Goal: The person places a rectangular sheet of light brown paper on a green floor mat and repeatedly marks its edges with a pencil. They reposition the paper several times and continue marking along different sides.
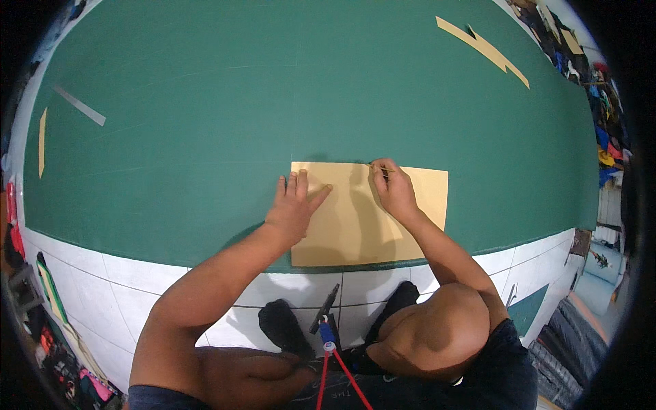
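A tan sheet of stiff paper or card [335,242] lies at the near edge of a green-topped table [205,137]. My left hand [292,208] rests flat on the sheet's left part, fingers spread, with the fingertips near its far edge. At the middle of that far edge, my right hand [393,188] pinches a thin, pencil-like stick [380,167]. The stick's left end meets the sheet's edge. Its exact kind is too small to make out. Shadows of my arms fall across the sheet.
A jagged tan paper strip [485,48] lies at the far right. On the left are a grey ruler-like strip [80,106] and a narrow tan strip [42,143]. White floor tiles [123,273] border the table's near side. Piled cloth [567,342] sits at the lower right.
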`<state>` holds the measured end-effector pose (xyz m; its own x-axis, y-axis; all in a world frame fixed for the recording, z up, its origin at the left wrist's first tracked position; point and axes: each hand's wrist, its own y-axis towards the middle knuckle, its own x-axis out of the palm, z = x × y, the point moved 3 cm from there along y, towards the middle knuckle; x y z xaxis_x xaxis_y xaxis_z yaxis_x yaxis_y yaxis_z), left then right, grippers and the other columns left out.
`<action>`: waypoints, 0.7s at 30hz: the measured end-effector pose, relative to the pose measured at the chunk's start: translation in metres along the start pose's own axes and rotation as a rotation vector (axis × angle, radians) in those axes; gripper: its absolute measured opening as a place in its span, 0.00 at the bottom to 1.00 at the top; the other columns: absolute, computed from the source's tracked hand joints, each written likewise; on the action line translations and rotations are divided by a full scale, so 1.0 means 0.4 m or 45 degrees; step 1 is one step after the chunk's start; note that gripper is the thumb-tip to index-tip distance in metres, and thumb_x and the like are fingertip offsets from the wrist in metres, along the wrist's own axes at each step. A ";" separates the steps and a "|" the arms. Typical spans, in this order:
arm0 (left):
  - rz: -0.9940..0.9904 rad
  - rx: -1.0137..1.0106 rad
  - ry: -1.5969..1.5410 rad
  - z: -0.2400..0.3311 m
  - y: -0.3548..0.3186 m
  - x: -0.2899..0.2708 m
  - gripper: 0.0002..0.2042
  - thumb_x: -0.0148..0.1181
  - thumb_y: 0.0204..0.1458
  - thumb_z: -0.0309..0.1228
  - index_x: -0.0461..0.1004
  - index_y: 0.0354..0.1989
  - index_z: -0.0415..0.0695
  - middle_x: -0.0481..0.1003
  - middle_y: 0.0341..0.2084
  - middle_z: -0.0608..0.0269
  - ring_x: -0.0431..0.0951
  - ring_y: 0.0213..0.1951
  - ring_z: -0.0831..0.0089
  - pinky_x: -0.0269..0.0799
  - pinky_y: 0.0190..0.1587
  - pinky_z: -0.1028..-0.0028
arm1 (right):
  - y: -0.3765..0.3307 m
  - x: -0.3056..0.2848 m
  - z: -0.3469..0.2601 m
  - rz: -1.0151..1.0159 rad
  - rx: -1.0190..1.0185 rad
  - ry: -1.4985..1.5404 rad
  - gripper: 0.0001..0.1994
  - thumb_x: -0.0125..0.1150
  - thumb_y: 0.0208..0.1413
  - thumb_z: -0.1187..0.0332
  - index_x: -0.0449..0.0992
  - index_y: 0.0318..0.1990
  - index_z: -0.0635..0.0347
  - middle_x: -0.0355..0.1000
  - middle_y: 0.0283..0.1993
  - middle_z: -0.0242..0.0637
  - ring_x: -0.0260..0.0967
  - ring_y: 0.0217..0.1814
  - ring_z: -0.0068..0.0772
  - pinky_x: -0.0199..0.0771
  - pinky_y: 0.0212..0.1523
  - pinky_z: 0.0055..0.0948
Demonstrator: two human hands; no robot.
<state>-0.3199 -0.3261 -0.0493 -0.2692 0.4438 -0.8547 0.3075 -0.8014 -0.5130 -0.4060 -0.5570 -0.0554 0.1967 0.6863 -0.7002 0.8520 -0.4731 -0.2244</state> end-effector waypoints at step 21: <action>0.037 0.166 0.078 0.049 0.059 0.011 0.33 0.59 0.59 0.30 0.55 0.72 0.35 0.48 0.76 0.42 0.53 0.76 0.48 0.61 0.72 0.60 | -0.034 -0.227 0.288 0.428 0.255 0.015 0.14 0.52 0.70 0.61 0.76 0.50 0.63 0.81 0.43 0.52 0.80 0.47 0.55 0.78 0.49 0.45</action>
<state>-0.3318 -0.3509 -0.0634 -0.2042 0.4403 -0.8743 0.1920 -0.8578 -0.4768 -0.4912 -0.6765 -0.0670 0.4548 0.4805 -0.7498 0.6278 -0.7702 -0.1127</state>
